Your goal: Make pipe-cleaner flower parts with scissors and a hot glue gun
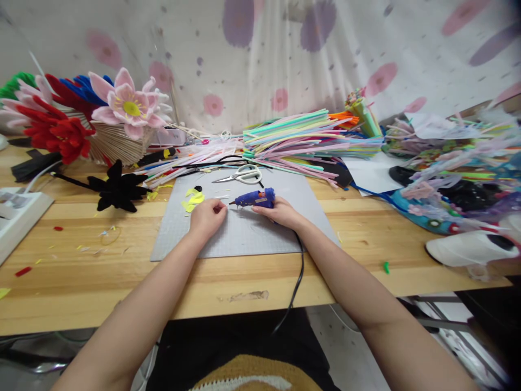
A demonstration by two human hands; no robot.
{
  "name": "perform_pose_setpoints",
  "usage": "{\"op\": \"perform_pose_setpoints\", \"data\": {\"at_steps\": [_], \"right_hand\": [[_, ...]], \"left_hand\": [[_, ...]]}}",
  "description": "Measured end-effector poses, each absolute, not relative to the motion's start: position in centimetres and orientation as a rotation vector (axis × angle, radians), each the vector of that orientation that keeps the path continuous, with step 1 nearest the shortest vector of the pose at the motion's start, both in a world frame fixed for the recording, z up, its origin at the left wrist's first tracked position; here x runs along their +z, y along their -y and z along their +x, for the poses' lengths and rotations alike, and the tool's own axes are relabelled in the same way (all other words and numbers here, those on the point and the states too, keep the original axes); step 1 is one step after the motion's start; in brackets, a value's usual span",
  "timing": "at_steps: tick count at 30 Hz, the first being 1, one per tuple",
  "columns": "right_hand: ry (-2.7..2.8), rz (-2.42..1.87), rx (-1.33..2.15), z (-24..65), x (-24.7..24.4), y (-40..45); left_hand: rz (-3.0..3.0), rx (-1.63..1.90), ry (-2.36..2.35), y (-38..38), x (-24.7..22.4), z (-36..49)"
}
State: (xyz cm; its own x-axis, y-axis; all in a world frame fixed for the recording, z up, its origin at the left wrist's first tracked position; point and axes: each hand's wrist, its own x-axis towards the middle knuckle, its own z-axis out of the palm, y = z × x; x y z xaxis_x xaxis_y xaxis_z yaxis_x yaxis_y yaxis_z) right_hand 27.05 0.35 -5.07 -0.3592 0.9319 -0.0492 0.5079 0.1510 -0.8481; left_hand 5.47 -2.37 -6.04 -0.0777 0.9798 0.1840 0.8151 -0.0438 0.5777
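Observation:
In my right hand [280, 210] is a blue glue gun [256, 199], its nozzle pointing left and its black cord hanging over the table's front edge. My left hand [208, 216] is closed in a pinch just left of the nozzle; what it holds is too small to name. Both hands are over a grey cutting mat [252, 239]. Beside my left hand lie yellow pieces [192, 200] with a small black piece [197, 188] at their top. White-handled scissors [247, 174] rest at the mat's far side.
A black fuzzy flower [118, 187] lies left of the mat. Behind it stand fuzzy flowers [129, 106]. Bundled pastel stems [293, 138] lie behind the mat. At right are a white device [468, 248] and bagged materials [451, 190]; a power strip [24, 222] sits at left.

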Motion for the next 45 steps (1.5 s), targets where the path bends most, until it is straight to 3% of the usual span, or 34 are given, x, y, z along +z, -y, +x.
{"op": "perform_pose_setpoints", "data": {"at_steps": [25, 35, 45], "right_hand": [[1.856, -1.445, 1.106, 27.5, -5.1, -0.7], [1.551, -1.329, 1.24, 30.3, -4.5, -0.8], [1.911, -1.399, 1.148, 27.2, -4.8, 0.1]], "left_hand": [[1.932, 0.881, -1.909, 2.4, -6.4, 5.1], [1.69, 1.025, -1.814, 1.9, -6.8, 4.8], [1.778, 1.032, -1.8, 2.3, -6.5, 5.2]]}}
